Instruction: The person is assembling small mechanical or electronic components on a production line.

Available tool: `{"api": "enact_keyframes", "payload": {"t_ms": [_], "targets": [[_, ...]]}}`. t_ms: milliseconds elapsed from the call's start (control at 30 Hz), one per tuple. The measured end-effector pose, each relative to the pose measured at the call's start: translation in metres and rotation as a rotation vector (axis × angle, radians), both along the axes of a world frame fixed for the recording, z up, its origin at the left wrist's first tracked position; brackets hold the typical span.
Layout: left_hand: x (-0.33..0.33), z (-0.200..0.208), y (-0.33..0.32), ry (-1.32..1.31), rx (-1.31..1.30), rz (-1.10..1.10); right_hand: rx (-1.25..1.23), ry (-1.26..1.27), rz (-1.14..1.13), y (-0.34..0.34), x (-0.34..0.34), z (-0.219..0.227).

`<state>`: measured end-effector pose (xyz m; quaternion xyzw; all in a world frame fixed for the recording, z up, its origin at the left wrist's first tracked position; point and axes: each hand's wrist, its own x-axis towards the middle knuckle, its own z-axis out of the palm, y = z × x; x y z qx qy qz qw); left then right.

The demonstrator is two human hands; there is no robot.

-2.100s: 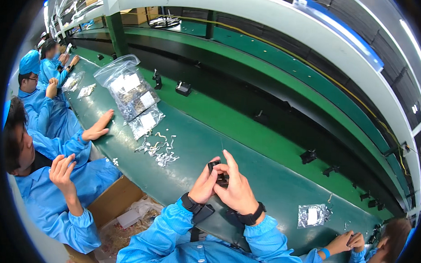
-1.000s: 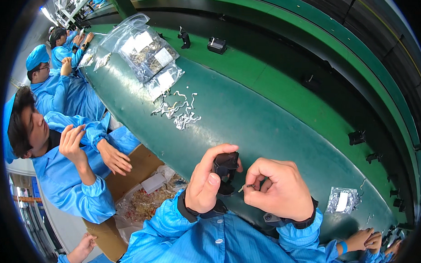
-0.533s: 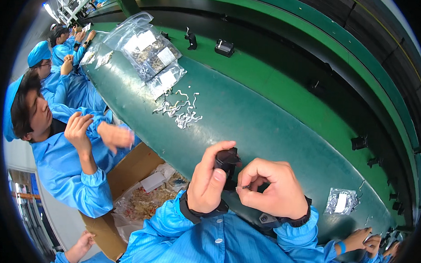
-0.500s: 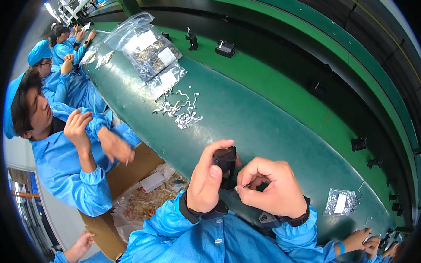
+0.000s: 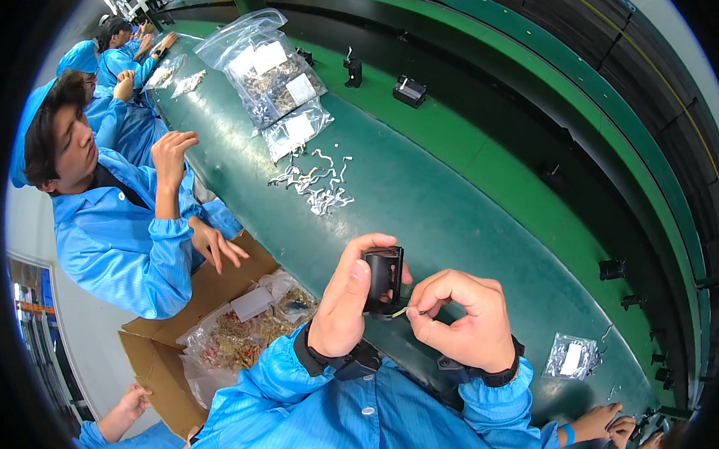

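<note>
My left hand is closed around a black plastic housing, thumb on its near side and fingers behind it. The housing stands upright, with an opening in its face. Just right of it, my right hand pinches the end of a thin, pale strip between thumb and forefinger. That strip reaches to the lower edge of the housing; whether it is fastened there I cannot tell. Farther up the green table lies a loose pile of short white flat cables.
Clear bags of small parts lie beyond the cable pile; another small bag is at right. An open cardboard box with plastic scraps stands at left. Black housings sit on the green and black line. Co-workers sit along the left.
The housing has turned so its open face shows more. The pale strip now shows between it and my right fingers. The co-worker at left has moved both hands; the view has shifted slightly.
</note>
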<state>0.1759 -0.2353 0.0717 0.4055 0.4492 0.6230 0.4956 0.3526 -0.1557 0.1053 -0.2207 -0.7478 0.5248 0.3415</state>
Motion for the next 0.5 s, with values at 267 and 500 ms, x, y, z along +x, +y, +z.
{"api": "enact_keyframes", "payload": {"t_ms": [267, 500], "targets": [[0.0007, -0.0025, -0.0019, 0.033, -0.046, 0.013, 0.189, -0.022, -0.023, -0.0003, -0.0009, -0.0012], [0.0041, -0.0037, -0.0015, 0.006, -0.057, 0.022, 0.135, 0.025, 0.063, 0.0029, -0.0022, -0.0061]]}}
